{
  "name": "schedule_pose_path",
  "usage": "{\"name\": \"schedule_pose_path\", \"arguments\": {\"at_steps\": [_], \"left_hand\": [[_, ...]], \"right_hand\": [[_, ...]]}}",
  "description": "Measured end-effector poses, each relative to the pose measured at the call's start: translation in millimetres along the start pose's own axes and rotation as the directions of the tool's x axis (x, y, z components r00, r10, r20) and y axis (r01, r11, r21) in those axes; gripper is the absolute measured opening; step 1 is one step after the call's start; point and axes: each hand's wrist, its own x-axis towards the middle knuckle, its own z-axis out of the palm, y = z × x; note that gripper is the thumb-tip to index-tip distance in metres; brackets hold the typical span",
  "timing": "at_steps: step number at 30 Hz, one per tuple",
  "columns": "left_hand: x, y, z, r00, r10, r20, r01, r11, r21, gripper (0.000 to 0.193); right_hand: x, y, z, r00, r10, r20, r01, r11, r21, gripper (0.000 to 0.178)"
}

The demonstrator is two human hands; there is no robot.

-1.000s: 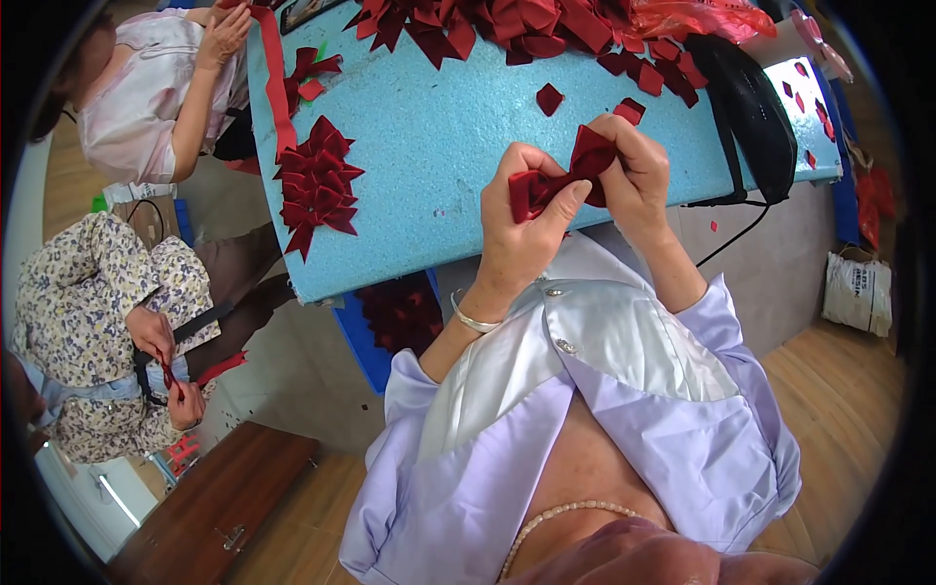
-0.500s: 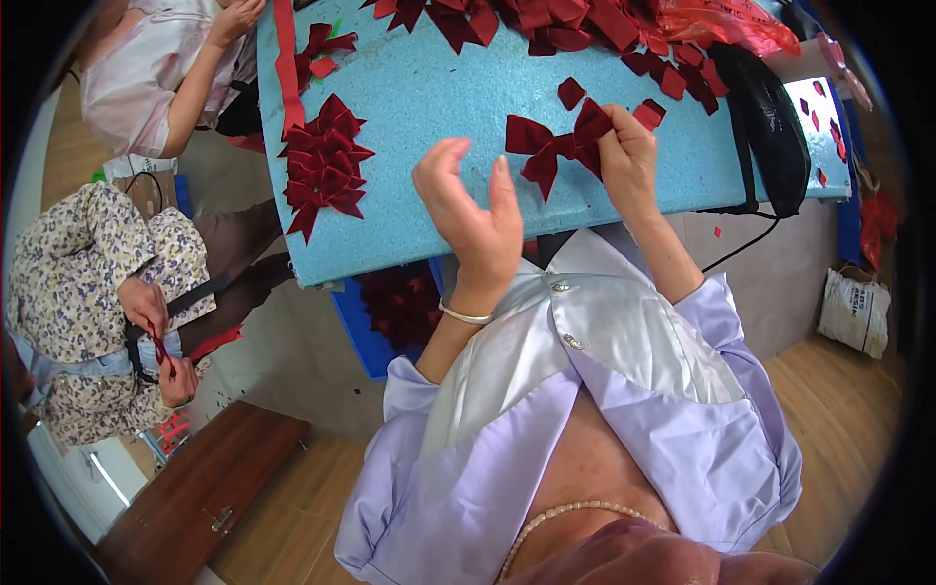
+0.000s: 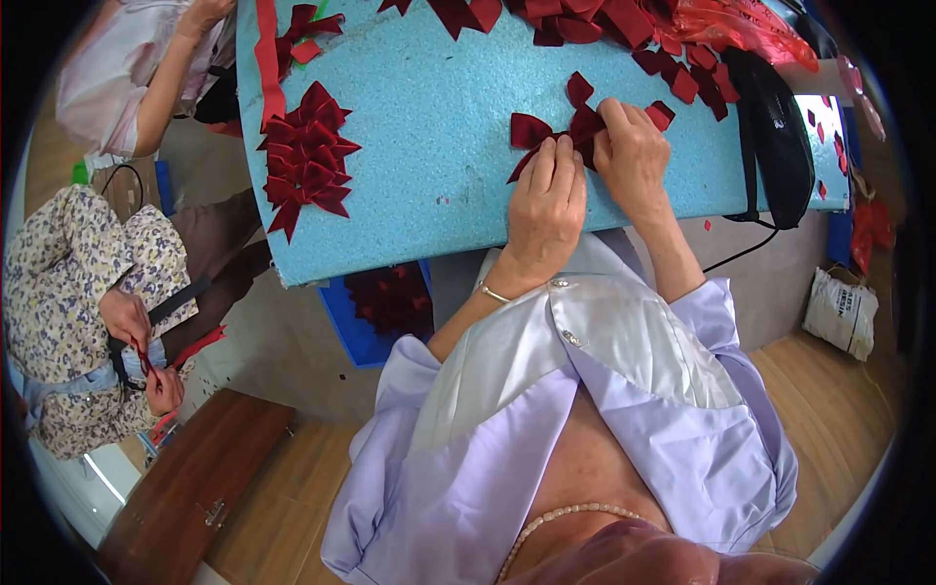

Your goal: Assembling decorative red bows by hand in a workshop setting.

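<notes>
A dark red velvet bow (image 3: 529,130) is between my two hands, low over or on the blue tabletop (image 3: 419,127). My left hand (image 3: 548,207) has its fingers pressed together on the bow's middle and lower tails, covering the knot. With bent fingers my right hand (image 3: 636,161) grips the bow's right loop, most of which it hides. Just beyond the bow lies a small red fabric piece (image 3: 579,89), and another red piece (image 3: 660,116) is beside my right hand.
Stacked red bows (image 3: 310,161) lie at the table's left, near a long red ribbon (image 3: 268,68). Many loose bows (image 3: 595,19) cover the far side. A black bag (image 3: 775,132) sits at right. A blue bin (image 3: 351,327) stands below; co-workers sit left, one holding ribbon (image 3: 200,346).
My left hand has come right and closed onto the bow, which has been lowered slightly. My right hand has shifted over its right loop. The view has shifted a little.
</notes>
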Motion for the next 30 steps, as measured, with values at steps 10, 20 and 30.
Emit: {"name": "schedule_pose_path", "arguments": {"at_steps": [10, 20, 30], "left_hand": [[3, 3, -3, 1.000, -0.023, 0.007, 0.023, 1.000, 0.001, 0.030], [0, 3, -2, 1.000, -0.028, 0.010, 0.028, 0.999, -0.023, 0.029], [3, 0, -5, 0.999, -0.044, 0.015, 0.045, 0.998, -0.037, 0.034]], "right_hand": [[3, 12, 3, 0.989, -0.140, 0.049, 0.143, 0.987, -0.068, 0.014], [9, 18, -8, 0.972, -0.127, 0.198, 0.149, 0.984, -0.101, 0.012], [-34, 3, -56, 0.944, -0.296, 0.145, 0.271, 0.947, 0.171, 0.034]]}}
